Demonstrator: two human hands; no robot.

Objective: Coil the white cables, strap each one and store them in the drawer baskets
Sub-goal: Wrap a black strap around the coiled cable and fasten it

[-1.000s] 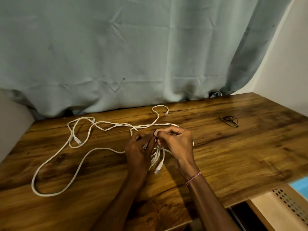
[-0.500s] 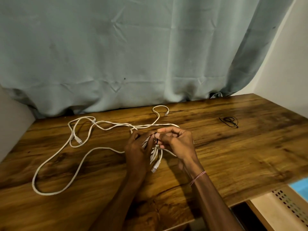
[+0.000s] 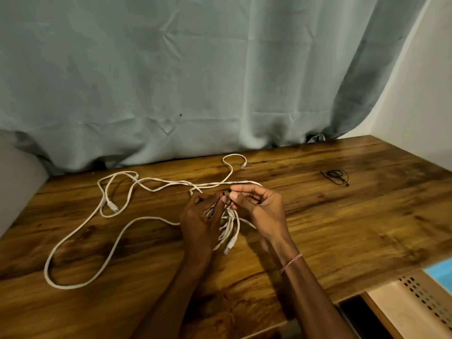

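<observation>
Coiled white cable (image 3: 228,225) sits mid-counter, bunched between both hands, with one plug (image 3: 228,248) hanging out at its 6 o'clock. Left hand (image 3: 199,222) is at the coil's 9 o'clock, fingers wrapped over the loops and gripping them. Right hand (image 3: 260,209) is at the coil's 2 o'clock, just above it, thumb and forefinger pinched together on a thin black strap (image 3: 229,203). The strap runs down onto the coil's top at 12 o'clock, and the left fingertips touch it too.

Loose white cable (image 3: 80,237) sprawls from the hands out toward 9 o'clock in big open loops flat on the counter (image 3: 354,228). One connector (image 3: 113,206) lies at 10 o'clock and another (image 3: 243,166) at 12 o'clock near the back edge; can't tell if this is one cable or more.

Spare black strap (image 3: 336,176) lies alone at 2 o'clock, well apart from the hands. Thread bracelet (image 3: 291,263) on the right wrist. Grey-green curtain (image 3: 195,81) hangs behind the counter. Perforated basket (image 3: 420,302) shows at 4 o'clock, below the counter edge.
</observation>
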